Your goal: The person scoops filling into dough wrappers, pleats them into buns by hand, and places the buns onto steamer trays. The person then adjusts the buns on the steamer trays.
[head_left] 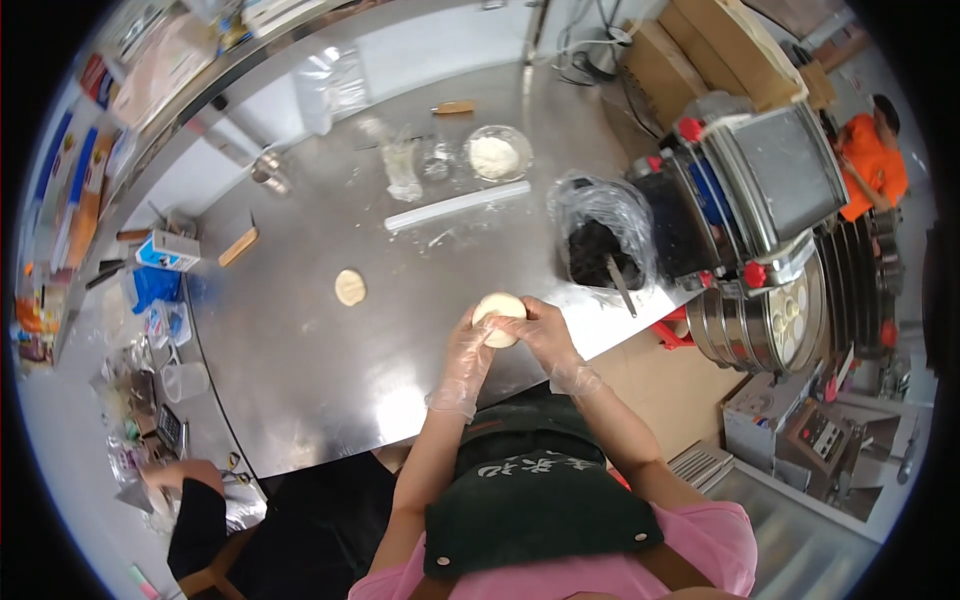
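My left hand (468,350) and my right hand (548,338), both in clear plastic gloves, grip a pale round dough disc (497,312) between them above the table's near side. Fingers and thumbs are closed on its edges, and the thumbs lie across its face. To the left, a second dough piece (350,287) lies flat on the steel table (290,350). Right of my hands stands a container of dark, sticky-looking filling (592,248), lined with clear plastic film. A flat metal spatula (621,287) leans out of it.
A bowl of white flour (494,156) and a long white rod (458,206) lie farther back. At left is a wooden-handled tool (239,246). A roller machine (770,180) and round steamer trays (790,320) stand right. Another person's dark-sleeved arm (195,500) reaches in lower left.
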{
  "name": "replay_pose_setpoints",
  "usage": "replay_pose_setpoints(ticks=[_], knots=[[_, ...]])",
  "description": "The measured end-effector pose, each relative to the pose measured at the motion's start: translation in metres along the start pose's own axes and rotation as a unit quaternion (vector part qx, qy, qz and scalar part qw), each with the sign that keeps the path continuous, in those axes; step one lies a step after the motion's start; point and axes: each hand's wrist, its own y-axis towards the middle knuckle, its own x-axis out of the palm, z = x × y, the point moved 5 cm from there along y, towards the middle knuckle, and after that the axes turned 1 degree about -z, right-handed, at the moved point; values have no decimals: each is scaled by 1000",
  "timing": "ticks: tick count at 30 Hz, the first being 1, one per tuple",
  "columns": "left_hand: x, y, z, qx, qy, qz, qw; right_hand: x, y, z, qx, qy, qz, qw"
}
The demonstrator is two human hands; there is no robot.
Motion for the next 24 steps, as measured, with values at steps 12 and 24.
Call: replay_pose_setpoints(ticks=[12,24], knots=[[47,53,-114,-59,-37,81,994,-231,-17,48,9,-498,322,805],[5,116,-124,-58,54,90,993,-216,11,42,-74,-534,278,795]])
